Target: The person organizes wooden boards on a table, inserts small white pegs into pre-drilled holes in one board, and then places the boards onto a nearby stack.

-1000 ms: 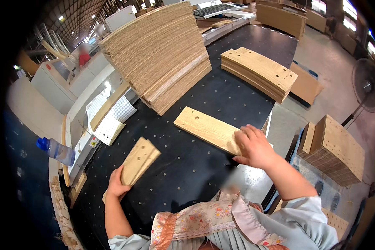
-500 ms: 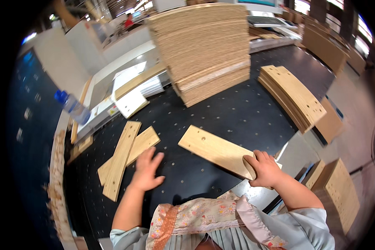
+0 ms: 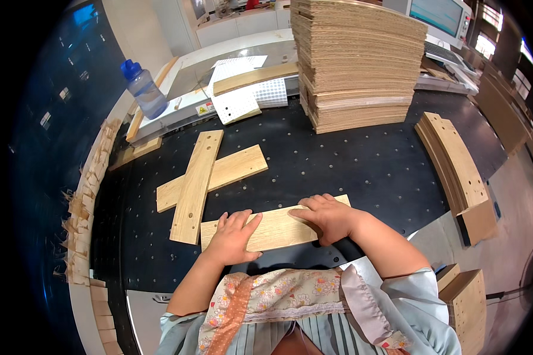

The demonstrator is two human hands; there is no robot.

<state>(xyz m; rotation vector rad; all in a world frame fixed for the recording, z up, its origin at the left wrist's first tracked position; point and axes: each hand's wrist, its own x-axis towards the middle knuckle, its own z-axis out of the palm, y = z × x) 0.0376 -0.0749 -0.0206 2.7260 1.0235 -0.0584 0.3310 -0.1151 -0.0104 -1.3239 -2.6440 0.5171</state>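
Observation:
A pale wooden board point(image 3: 278, 228) lies near the front edge of the black table, right in front of me. My left hand point(image 3: 234, 236) is on its left part, with the fingers over the top face. Toward its right end, my right hand point(image 3: 328, 219) grips the board across its width. To the left, one drilled wooden board point(image 3: 198, 183) rests crosswise on top of another board point(image 3: 240, 167), and its lower end comes close to the left end of the board I hold.
Behind stands a tall stack of brown panels point(image 3: 361, 65). At right lies a pile of drilled boards point(image 3: 456, 157). A blue-capped bottle point(image 3: 145, 92), papers point(image 3: 234, 97) and a wooden strip point(image 3: 254, 77) lie at back left. A monitor point(image 3: 437, 21) stands at far right.
The held board has swung from a slant at right to nearly level in front of me. My left hand has come down onto it. The view has shifted too.

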